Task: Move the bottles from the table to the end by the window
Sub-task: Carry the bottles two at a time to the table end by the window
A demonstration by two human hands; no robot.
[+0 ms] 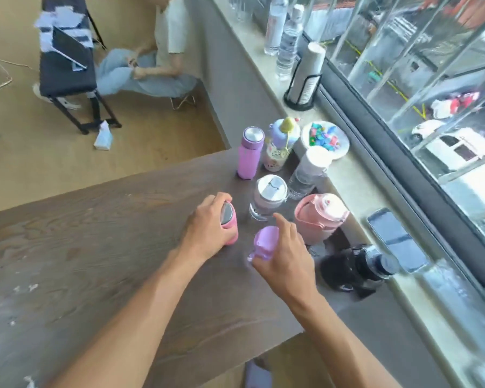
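My left hand is wrapped around a pink bottle with a steel lid, standing on the dark wooden table. My right hand grips a small lilac bottle just right of it. Beyond them, at the window end of the table, stand a purple steel-capped bottle, a pastel cartoon bottle, a clear bottle with a white lid, a clear plastic water bottle, a big pink jug and a black bottle.
A phone lies on the stone window sill, with a bowl of colourful bits, a paper-cup holder and two water bottles farther along. A person sits on the floor by a black bench at the back left.
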